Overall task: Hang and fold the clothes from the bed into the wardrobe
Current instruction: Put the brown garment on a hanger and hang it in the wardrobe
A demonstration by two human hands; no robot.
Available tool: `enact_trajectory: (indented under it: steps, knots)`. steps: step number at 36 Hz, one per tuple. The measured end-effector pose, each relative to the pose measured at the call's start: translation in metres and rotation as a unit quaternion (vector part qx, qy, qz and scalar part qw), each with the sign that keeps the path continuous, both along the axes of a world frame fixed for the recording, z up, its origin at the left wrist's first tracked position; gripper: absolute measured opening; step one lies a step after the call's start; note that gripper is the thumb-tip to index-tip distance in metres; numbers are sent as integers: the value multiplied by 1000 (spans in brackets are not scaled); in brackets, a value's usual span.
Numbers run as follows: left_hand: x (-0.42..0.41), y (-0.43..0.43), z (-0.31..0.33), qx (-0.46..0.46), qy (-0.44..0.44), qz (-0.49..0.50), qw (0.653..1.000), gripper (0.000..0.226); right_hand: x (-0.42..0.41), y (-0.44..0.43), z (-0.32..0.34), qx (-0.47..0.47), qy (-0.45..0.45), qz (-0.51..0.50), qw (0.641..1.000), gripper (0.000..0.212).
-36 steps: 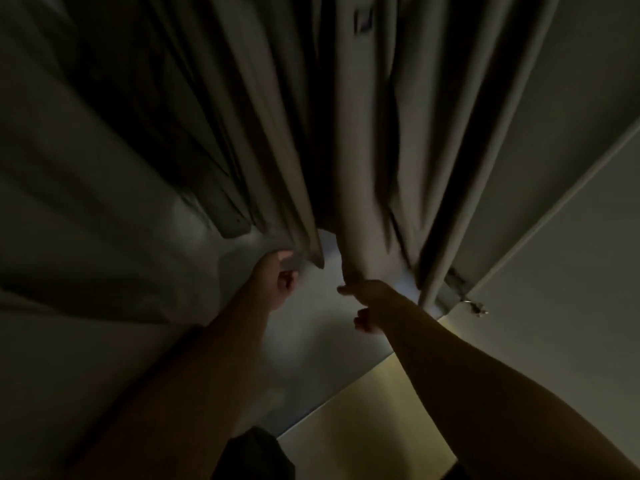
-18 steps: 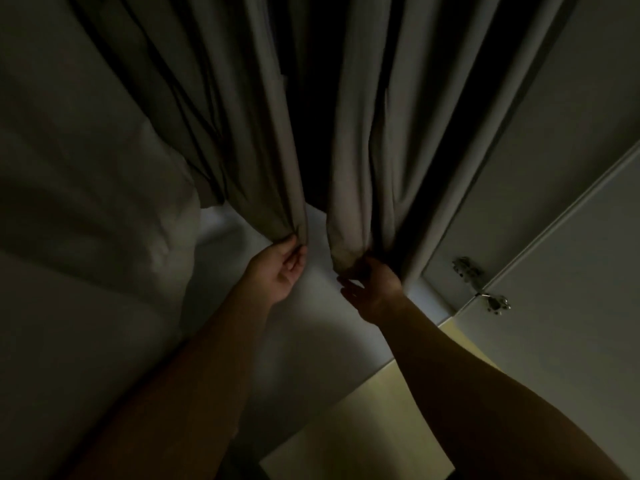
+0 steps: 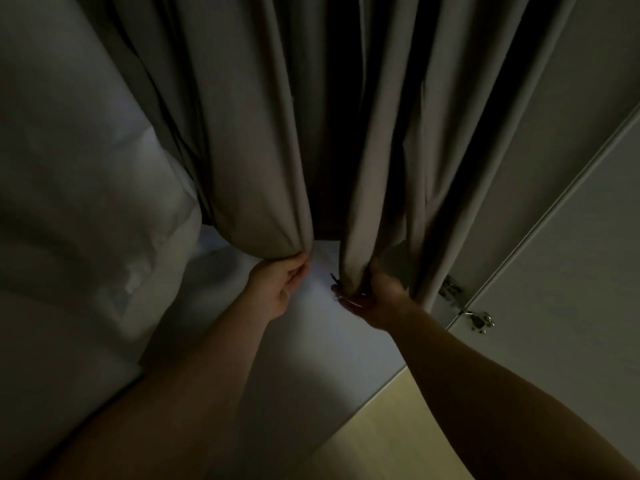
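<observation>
Head view, dim room. My left hand [image 3: 277,285] has its grip pinched closed on the lower edge of the left curtain panel [image 3: 256,150]; my right hand [image 3: 375,296] is clenched around the gathered lower edge of the right curtain panel [image 3: 388,150]. Between the two panels a dark gap stands open (nothing behind it can be made out). Below my hands lies the bed [image 3: 311,341] with its pale sheet, and a white pillow [image 3: 86,209] rests at the left, touching the left panel. No clothes can be identified on the visible part of the bed. At the right, a wardrobe door [image 3: 571,271] with a metal hinge [image 3: 479,320] stands just beside the right panel; light wood floor [image 3: 391,434] shows below.
</observation>
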State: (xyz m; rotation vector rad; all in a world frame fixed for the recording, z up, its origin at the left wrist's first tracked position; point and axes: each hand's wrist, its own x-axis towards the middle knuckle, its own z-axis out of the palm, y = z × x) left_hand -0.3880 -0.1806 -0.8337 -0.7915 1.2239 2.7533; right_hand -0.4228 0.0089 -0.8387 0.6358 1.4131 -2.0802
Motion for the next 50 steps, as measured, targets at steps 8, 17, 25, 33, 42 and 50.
enact_trajectory:
  steps: [8, 17, 25, 33, 42, 50]
  knots:
    - [-11, 14, -4, -103, 73, -69, 990, 34, 8, -2, -10, -143, 48, -13, 989, 41]
    - [-10, -11, -7, -217, 111, -156, 957, 34, 10, -2, -22, -54, 37, 129, 990, 35]
    - [-11, -15, 8, -333, 122, -280, 892, 48, 0, -23, -23, 9, 96, 106, 990, 19]
    - [-14, 3, 23, -431, 113, -208, 871, 54, -7, -34, -17, 42, 95, 97, 990, 18]
    - [-27, 5, 13, -497, 92, -86, 859, 19, -13, -32, -14, -57, 62, 86, 993, 24]
    - [-31, 2, 16, -503, 70, -63, 859, 21, -12, -34, -7, -21, 94, 181, 979, 36]
